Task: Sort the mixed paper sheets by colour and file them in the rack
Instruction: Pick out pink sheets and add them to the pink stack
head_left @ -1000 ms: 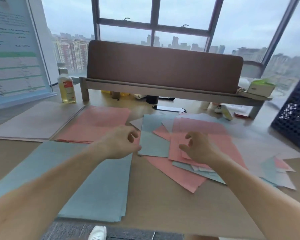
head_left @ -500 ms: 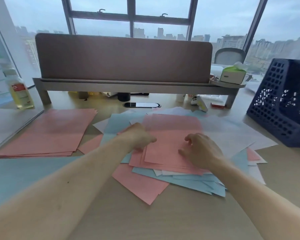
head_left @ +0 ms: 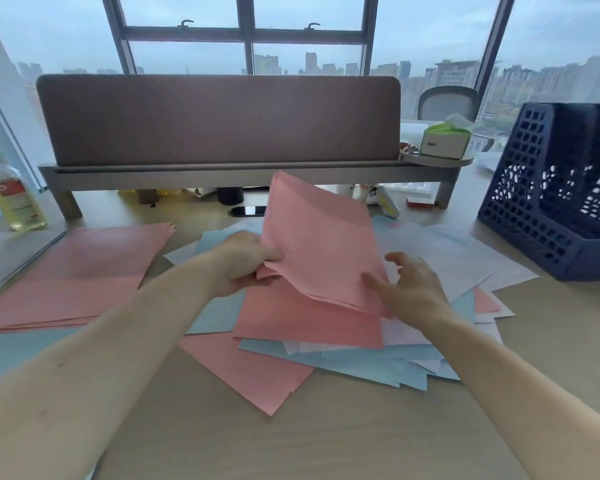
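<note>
Desk surface [head_left: 326, 427] is littered with mixed sheets; a few pink sheets [head_left: 321, 244] are pinched at their near-left corner by the left hand [head_left: 245, 263], far edge tilted up. Right hand [head_left: 409, 289] is spread, just touching their right edge, so the sorted pink stack [head_left: 80, 271], lying left of the left hand, looks easier reached by that one.

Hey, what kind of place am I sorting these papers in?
Most likely a high-rise office. You are at a desk with a fabric divider screen on a raised shelf, a mesh office chair behind it, and a navy file rack at the right. The big window looks out over city towers.
</note>
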Demonstrator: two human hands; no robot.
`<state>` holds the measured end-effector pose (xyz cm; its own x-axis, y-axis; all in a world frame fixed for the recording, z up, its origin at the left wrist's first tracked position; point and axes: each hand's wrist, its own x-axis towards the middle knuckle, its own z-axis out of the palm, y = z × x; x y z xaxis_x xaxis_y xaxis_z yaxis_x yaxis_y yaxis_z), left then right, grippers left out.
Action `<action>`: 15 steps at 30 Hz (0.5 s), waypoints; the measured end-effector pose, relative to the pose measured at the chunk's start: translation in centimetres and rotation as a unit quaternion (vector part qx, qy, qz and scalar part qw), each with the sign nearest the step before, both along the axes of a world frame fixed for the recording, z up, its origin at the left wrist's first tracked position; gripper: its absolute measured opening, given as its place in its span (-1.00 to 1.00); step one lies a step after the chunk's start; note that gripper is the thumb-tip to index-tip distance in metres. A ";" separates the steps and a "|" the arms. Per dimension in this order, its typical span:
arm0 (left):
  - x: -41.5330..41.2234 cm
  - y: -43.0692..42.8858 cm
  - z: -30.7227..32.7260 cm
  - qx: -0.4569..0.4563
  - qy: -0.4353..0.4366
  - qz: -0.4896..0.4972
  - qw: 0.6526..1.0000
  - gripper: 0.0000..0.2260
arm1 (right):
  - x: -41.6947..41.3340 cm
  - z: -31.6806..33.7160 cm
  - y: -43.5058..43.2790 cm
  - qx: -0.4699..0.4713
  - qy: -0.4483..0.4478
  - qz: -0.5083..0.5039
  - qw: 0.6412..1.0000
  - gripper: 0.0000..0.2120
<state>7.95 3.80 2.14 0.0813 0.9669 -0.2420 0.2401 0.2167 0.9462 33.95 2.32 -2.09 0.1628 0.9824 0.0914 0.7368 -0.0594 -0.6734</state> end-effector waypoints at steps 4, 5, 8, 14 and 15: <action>-3.6 0.3 0.0 -0.045 -0.056 0.019 0.997 -0.96 | 0.1 1.6 0.6 -0.108 0.288 -0.010 0.951 -0.42; -3.9 0.4 -0.4 -0.050 -0.018 0.015 0.998 -0.95 | -0.2 1.7 0.7 -0.123 0.296 -0.003 0.947 -0.50; -3.7 0.3 -1.8 -0.034 0.175 -0.009 0.984 -0.93 | -0.8 1.4 0.6 -0.151 0.222 0.010 0.963 -0.43; -2.5 0.7 -2.4 -0.034 0.174 0.028 0.984 -0.82 | -1.4 2.5 0.3 -0.177 0.345 0.004 0.922 -0.47; -2.5 0.7 -2.4 -0.044 0.157 0.030 0.986 -0.79 | -1.5 2.6 0.3 -0.178 0.357 0.001 0.917 -0.45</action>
<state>5.49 4.54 -0.23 -0.0689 0.9415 -0.3298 0.5024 0.3183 0.8039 32.41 2.60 0.52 0.0551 0.9296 -0.3643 0.1169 -0.3684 -0.9223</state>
